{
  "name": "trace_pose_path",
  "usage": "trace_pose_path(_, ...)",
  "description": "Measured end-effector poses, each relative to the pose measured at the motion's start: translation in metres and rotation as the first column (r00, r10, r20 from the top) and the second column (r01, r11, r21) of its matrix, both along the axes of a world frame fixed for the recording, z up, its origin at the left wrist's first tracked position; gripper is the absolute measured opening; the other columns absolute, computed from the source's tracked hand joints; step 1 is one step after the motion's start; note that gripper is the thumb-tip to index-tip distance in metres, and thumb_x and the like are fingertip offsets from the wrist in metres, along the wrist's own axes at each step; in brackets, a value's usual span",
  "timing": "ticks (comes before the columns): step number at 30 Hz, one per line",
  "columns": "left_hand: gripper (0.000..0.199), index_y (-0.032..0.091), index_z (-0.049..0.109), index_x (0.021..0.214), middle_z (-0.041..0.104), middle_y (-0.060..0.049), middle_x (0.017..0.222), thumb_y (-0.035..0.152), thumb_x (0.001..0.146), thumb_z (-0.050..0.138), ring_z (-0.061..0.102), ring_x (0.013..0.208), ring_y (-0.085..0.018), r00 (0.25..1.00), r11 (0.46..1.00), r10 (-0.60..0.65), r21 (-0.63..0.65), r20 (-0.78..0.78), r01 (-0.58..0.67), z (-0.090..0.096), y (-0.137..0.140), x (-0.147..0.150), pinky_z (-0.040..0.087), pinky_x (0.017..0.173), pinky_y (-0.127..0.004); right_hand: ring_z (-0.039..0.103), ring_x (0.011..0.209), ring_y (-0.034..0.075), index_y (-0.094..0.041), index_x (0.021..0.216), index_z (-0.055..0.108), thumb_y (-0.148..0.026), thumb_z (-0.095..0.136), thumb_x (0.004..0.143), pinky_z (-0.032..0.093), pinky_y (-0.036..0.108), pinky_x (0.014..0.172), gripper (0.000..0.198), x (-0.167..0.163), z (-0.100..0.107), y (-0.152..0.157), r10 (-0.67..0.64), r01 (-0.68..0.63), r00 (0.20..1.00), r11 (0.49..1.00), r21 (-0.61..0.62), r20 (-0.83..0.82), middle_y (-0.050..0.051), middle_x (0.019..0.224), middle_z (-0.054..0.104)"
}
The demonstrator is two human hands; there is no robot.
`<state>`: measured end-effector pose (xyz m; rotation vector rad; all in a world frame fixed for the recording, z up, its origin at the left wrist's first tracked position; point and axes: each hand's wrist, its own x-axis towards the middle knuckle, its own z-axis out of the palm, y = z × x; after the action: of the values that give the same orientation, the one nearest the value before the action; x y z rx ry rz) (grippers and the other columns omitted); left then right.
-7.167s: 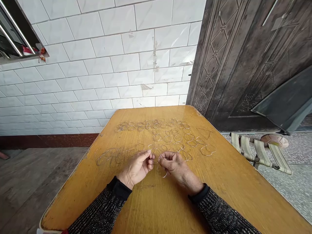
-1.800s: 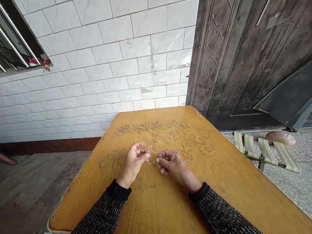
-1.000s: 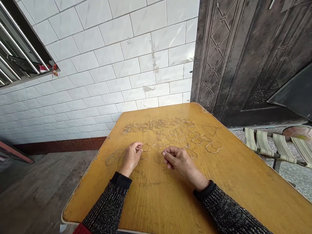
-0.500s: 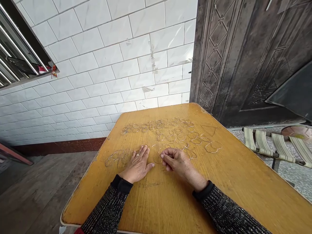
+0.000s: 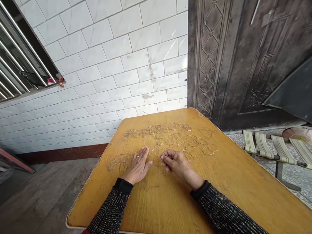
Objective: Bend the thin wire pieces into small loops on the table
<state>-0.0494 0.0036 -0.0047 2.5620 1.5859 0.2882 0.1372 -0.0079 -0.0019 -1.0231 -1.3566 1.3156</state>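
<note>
My left hand rests on the tabletop with its fingers stretched out and thumb apart, beside thin wire loops. My right hand is closed in a pinch on the edge of a thin wire loop, which lies between my two hands. To the left of my left hand is a tangle of wire loops, partly hidden by that hand. More looped wires lie just behind my right hand, and a heart-like wire loop is farther right.
Rows of wire loops run across the far part of the yellow wooden table. A bent triangular wire lies at right. Behind stand a white tiled wall and a dark carved door. A strapped folding seat is at right.
The camera view has shifted slightly. My left hand's fingers have tipped up a little and come closer together. My right hand keeps its pinch on the wire loop.
</note>
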Motion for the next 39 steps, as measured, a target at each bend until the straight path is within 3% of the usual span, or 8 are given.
trace_pose_path(5, 0.050, 0.014, 0.025, 0.136, 0.028, -0.014, 0.142, 0.035, 0.090, 0.025, 0.023, 0.131, -0.020, 0.976, 0.987, 0.030, 0.145, 0.218, -0.063, 0.009, 0.008, -0.014, 0.022, 0.105, -0.044, 0.041, 0.034, 0.005, -0.017, 0.061, 0.048, -0.033, 0.052, 0.071, 0.029, 0.017, 0.035, 0.019, 0.001, -0.002, 0.002, -0.018, 0.018, 1.000, 1.000, 0.018, -0.001, -0.004, 0.047, 0.051)
trace_pose_path(9, 0.040, 0.013, 0.044, 0.123, 0.047, -0.015, 0.129, 0.026, 0.085, 0.037, 0.041, 0.121, -0.020, 0.929, 0.918, 0.123, 0.316, 0.350, -0.240, 0.021, 0.017, -0.046, 0.032, 0.101, -0.040, 0.042, 0.035, 0.005, -0.017, 0.061, 0.049, -0.031, 0.052, 0.071, 0.029, 0.017, 0.036, 0.018, 0.003, -0.005, 0.002, -0.007, 0.005, 0.999, 0.998, 0.056, 0.040, -0.004, 0.049, 0.052)
trace_pose_path(15, 0.020, 0.014, 0.062, 0.092, 0.062, -0.011, 0.103, 0.016, 0.079, 0.046, 0.057, 0.100, -0.022, 0.958, 0.919, 0.194, 0.302, 0.212, -0.253, 0.017, 0.012, -0.093, 0.043, 0.089, -0.038, 0.043, 0.036, 0.006, -0.017, 0.064, 0.050, -0.033, 0.052, 0.072, 0.030, 0.019, 0.038, 0.019, 0.005, -0.008, 0.000, 0.007, -0.010, 0.998, 0.998, 0.057, 0.067, -0.003, 0.051, 0.053)
trace_pose_path(18, 0.019, 0.014, 0.063, 0.091, 0.062, -0.011, 0.102, 0.016, 0.079, 0.048, 0.057, 0.098, -0.022, 0.957, 0.920, 0.208, 0.292, 0.201, -0.261, 0.004, 0.006, -0.096, 0.044, 0.087, -0.038, 0.042, 0.037, 0.006, -0.017, 0.063, 0.051, -0.035, 0.052, 0.073, 0.031, 0.020, 0.039, 0.021, 0.005, -0.009, -0.001, 0.019, -0.024, 0.996, 0.998, 0.059, 0.087, -0.003, 0.051, 0.052)
trace_pose_path(23, 0.025, 0.020, 0.061, 0.100, 0.055, -0.011, 0.117, 0.016, 0.077, 0.054, 0.046, 0.114, -0.025, 0.971, 0.928, 0.182, 0.300, 0.153, -0.221, -0.009, 0.009, -0.084, 0.034, 0.095, -0.047, 0.042, 0.038, 0.007, -0.017, 0.064, 0.051, -0.037, 0.052, 0.073, 0.030, 0.020, 0.040, 0.022, 0.005, -0.009, -0.003, 0.017, -0.023, 0.992, 0.999, 0.040, 0.126, -0.003, 0.051, 0.052)
trace_pose_path(28, 0.017, 0.024, 0.066, 0.083, 0.056, -0.007, 0.117, 0.014, 0.077, 0.054, 0.043, 0.117, -0.027, 0.979, 0.921, 0.191, 0.334, 0.065, -0.201, -0.010, 0.012, -0.078, 0.021, 0.096, -0.059, 0.041, 0.038, 0.007, -0.017, 0.063, 0.051, -0.038, 0.052, 0.072, 0.031, 0.021, 0.041, 0.023, 0.005, -0.008, -0.004, 0.003, -0.010, 0.990, 0.999, 0.052, 0.138, -0.003, 0.051, 0.051)
trace_pose_path(33, 0.018, 0.023, 0.067, 0.083, 0.061, -0.007, 0.110, 0.015, 0.079, 0.052, 0.054, 0.103, -0.022, 0.964, 0.910, 0.148, 0.352, 0.220, -0.220, -0.003, 0.008, -0.085, 0.032, 0.094, -0.050, 0.042, 0.038, 0.007, -0.018, 0.062, 0.051, -0.040, 0.052, 0.072, 0.031, 0.021, 0.041, 0.025, 0.005, -0.007, -0.004, 0.004, -0.011, 0.989, 0.999, 0.049, 0.145, -0.003, 0.051, 0.052)
trace_pose_path(39, 0.019, 0.020, 0.067, 0.086, 0.063, -0.006, 0.098, 0.024, 0.081, 0.049, 0.059, 0.093, -0.017, 0.833, 0.827, 0.110, 0.415, 0.543, -0.380, 0.011, 0.005, -0.096, 0.046, 0.084, -0.033, 0.042, 0.038, 0.008, -0.018, 0.064, 0.051, -0.040, 0.052, 0.072, 0.031, 0.022, 0.040, 0.024, 0.005, -0.008, -0.003, 0.015, -0.021, 0.992, 0.999, 0.042, 0.127, -0.002, 0.052, 0.052)
